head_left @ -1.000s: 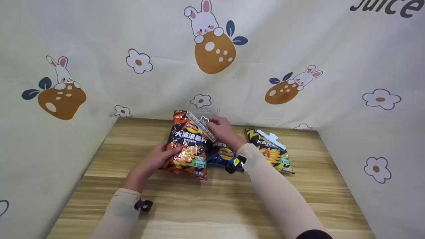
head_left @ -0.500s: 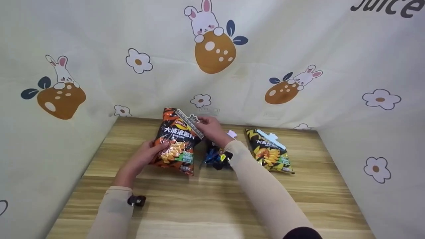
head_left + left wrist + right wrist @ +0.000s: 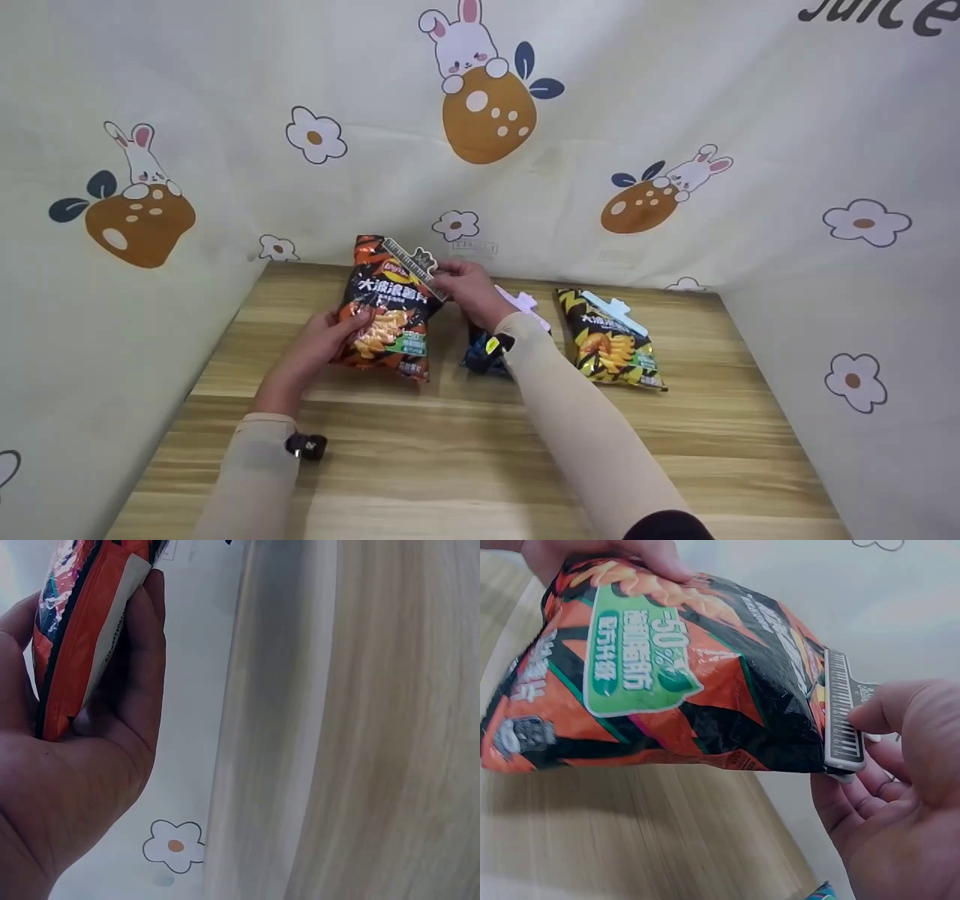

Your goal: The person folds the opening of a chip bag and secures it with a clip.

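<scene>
An orange and black bag of potato chips (image 3: 379,334) is held upright at the left of the head view. My left hand (image 3: 315,345) grips its left side, thumb across the front; in the left wrist view the fingers (image 3: 146,652) curl behind the bag's edge. A bag clip (image 3: 405,262) with a piano-key pattern sits slanted over the bag's top right corner. At the clip's lower end, my right hand (image 3: 472,289) pinches it between thumb and fingers. The right wrist view shows the thumb on the clip's face and the fingers beneath.
To the right, a blue chip bag (image 3: 480,352) with a pink clip (image 3: 523,302) lies partly behind the right wrist. Farther right lies a yellow and black chip bag (image 3: 611,349) with a light blue clip (image 3: 615,313). A printed cloth (image 3: 540,202) hangs behind the wooden table (image 3: 420,457).
Both hands have moved left and slightly back, carrying the orange bag and its clip. The blue bag's pink clip has come into sight beside the right hand.
</scene>
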The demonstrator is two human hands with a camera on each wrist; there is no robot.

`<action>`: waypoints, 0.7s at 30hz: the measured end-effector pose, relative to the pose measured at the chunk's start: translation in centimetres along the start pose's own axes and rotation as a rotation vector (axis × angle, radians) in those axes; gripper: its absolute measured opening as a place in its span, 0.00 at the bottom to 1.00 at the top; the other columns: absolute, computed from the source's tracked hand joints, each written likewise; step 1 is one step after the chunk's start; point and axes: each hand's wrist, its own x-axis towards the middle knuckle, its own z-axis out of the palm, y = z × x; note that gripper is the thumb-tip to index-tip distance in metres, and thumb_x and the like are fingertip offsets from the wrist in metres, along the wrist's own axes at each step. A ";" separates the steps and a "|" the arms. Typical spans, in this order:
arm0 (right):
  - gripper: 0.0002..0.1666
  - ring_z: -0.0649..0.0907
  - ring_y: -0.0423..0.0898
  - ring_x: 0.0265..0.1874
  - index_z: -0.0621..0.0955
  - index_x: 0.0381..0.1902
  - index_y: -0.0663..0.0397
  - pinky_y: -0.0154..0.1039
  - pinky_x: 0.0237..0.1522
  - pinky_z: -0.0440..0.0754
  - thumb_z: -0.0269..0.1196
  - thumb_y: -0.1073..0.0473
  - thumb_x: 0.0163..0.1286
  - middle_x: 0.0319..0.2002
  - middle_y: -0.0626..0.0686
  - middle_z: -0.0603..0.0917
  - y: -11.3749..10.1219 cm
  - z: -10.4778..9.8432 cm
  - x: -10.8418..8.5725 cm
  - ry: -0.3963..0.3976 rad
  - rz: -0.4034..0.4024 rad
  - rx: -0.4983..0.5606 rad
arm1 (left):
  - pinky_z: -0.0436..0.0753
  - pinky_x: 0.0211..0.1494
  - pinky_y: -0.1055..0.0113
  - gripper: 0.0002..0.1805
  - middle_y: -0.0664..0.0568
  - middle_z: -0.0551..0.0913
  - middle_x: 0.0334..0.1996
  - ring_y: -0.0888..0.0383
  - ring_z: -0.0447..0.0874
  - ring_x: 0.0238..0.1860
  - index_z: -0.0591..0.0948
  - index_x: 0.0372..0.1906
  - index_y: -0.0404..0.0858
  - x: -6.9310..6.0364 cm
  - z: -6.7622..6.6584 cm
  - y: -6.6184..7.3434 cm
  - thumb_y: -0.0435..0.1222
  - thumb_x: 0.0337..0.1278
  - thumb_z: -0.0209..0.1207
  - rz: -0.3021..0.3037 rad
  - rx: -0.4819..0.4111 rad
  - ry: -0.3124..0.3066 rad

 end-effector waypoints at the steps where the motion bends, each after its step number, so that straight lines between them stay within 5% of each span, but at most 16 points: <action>1: 0.25 0.87 0.47 0.49 0.82 0.70 0.68 0.38 0.53 0.87 0.64 0.68 0.77 0.57 0.61 0.89 0.1 0.0 0.0 -0.002 0.001 0.020 | 0.87 0.59 0.62 0.50 0.43 0.88 0.59 0.53 0.90 0.54 0.68 0.82 0.33 0.1 0.0 0.0 0.64 0.73 0.66 0.000 -0.007 0.005; 9: 0.22 0.88 0.48 0.52 0.83 0.68 0.69 0.41 0.61 0.87 0.64 0.70 0.79 0.61 0.62 0.87 0.6 0.1 0.2 0.003 -0.017 0.082 | 0.83 0.65 0.60 0.51 0.43 0.86 0.63 0.52 0.87 0.58 0.69 0.82 0.37 0.5 -0.5 0.0 0.67 0.70 0.67 -0.018 -0.025 0.042; 21: 0.18 0.88 0.50 0.52 0.89 0.61 0.64 0.42 0.60 0.87 0.64 0.71 0.77 0.59 0.60 0.88 0.8 0.6 0.2 0.045 -0.050 -0.018 | 0.79 0.70 0.56 0.53 0.42 0.84 0.67 0.50 0.85 0.61 0.67 0.84 0.39 0.6 -0.6 -0.1 0.68 0.69 0.66 -0.031 0.008 0.051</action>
